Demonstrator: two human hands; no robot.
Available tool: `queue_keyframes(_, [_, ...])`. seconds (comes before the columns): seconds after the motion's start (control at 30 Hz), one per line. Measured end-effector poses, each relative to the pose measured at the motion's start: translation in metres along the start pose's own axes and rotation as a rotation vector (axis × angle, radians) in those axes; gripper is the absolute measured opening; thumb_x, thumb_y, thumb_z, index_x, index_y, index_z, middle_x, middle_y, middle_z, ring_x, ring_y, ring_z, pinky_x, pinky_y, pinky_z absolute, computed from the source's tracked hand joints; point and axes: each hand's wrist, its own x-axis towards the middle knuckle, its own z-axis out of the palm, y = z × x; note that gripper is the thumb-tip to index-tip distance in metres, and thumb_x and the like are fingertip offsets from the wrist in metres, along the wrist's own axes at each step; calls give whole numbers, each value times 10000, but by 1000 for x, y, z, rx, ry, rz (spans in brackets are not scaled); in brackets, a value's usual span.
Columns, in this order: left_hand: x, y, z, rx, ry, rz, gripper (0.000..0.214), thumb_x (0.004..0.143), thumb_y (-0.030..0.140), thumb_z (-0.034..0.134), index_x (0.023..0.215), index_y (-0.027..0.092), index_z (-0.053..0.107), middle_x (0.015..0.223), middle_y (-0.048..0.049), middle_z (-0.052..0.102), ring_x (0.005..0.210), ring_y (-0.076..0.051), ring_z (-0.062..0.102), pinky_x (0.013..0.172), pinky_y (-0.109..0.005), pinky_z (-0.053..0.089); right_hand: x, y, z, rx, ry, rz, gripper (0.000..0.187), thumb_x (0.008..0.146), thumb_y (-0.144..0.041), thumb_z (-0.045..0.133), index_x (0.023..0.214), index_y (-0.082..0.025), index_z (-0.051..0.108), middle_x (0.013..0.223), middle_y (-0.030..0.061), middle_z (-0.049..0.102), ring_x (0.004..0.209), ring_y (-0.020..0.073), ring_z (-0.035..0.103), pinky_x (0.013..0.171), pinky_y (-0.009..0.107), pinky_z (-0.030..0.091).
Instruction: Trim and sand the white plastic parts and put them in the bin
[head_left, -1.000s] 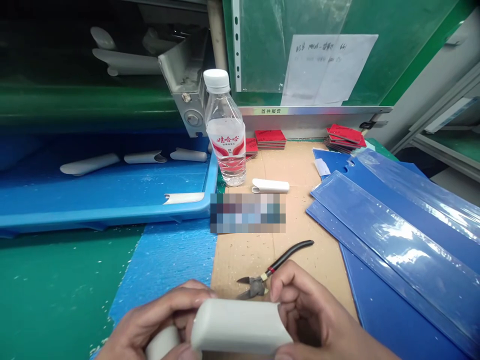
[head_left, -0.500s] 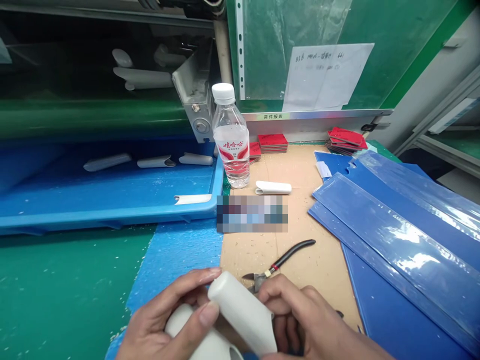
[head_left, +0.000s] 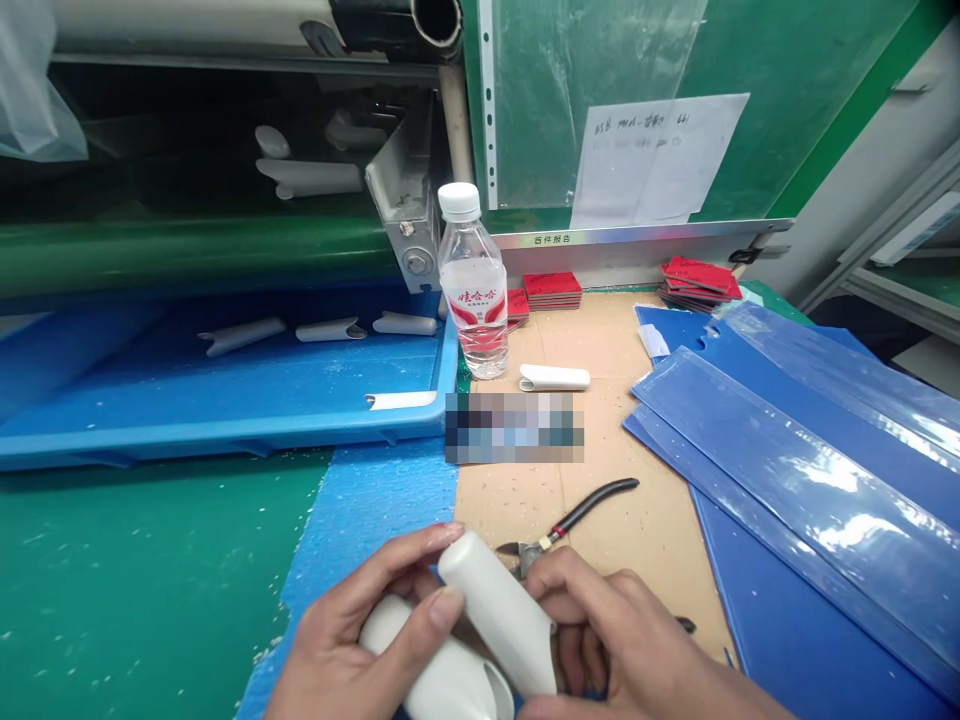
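Note:
At the bottom middle of the head view, my left hand [head_left: 367, 640] is closed round a white plastic shell [head_left: 431, 665], rounded at one end and hollow at the other. Its thumb and fingertips also touch the round tip of a second white plastic shell [head_left: 499, 615]. My right hand [head_left: 615, 640] grips that second shell near its open, notched end; some of its fingers are hidden behind the part. Just beyond my hands lie cutting pliers [head_left: 581, 518] with black handles, partly covered by my right hand.
A water bottle [head_left: 474, 300] and another white shell [head_left: 555, 379] stand beyond the cardboard's middle [head_left: 525, 490]. To the left, a blue tray [head_left: 225, 428] holds several shells beneath a green conveyor roller [head_left: 195, 250]. Red pads [head_left: 553, 290] are stacked behind; blue sheets in clear sleeves [head_left: 780, 480] lie right.
The view has shifted a little, so the surroundings sit slightly further right. Both hands keep hold of the two shells, and the lower shell shows more of its open end.

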Motion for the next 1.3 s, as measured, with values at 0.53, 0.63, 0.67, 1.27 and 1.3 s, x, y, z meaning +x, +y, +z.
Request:
queue_keyframes(0.53, [-1, 4, 1, -130, -340, -162, 737, 659, 645, 821, 1284, 290, 655, 879, -22, 736, 867, -217, 671, 679, -217, 517, 7, 9, 7, -42, 73, -216, 367, 621, -237, 813, 892, -224, 566, 665, -77, 645, 456, 69, 454, 469, 175, 345])
queue_keyframes(0.63, [-2, 8, 1, -132, -374, -200, 774, 654, 649, 823, 1308, 282, 634, 929, -36, 750, 859, -225, 682, 719, -247, 523, 8, 10, 9, -104, 74, -217, 396, 584, -219, 823, 876, -224, 555, 681, -80, 659, 478, 79, 518, 522, 186, 401])
queue_keyframes(0.67, [-3, 9, 1, -141, -391, -215, 782, 663, 648, 818, 1324, 281, 619, 923, -35, 748, 849, -228, 687, 733, -261, 527, 8, 10, 9, -123, 69, -205, 389, 595, -243, 827, 867, -225, 551, 681, -76, 661, 490, 88, 540, 531, 191, 413])
queue_keyframes(1.27, [15, 19, -34, -435, -547, -304, 489, 895, 421, 686, 1242, 326, 354, 879, -35, 723, 610, -231, 721, 537, -266, 510, -12, -19, -47, -493, 205, -295, 258, 881, -345, 747, 1105, -233, 684, 1105, 71, 677, 1086, 257, 584, 955, 397, 469])
queue_keyframes(1.3, [16, 19, -34, -434, -560, -288, 483, 892, 417, 690, 1234, 322, 363, 856, -27, 716, 594, -210, 708, 522, -239, 483, -13, -19, -53, -547, 191, -273, 306, 877, -349, 756, 1156, -254, 674, 1193, 69, 651, 1159, 268, 554, 1013, 413, 444])
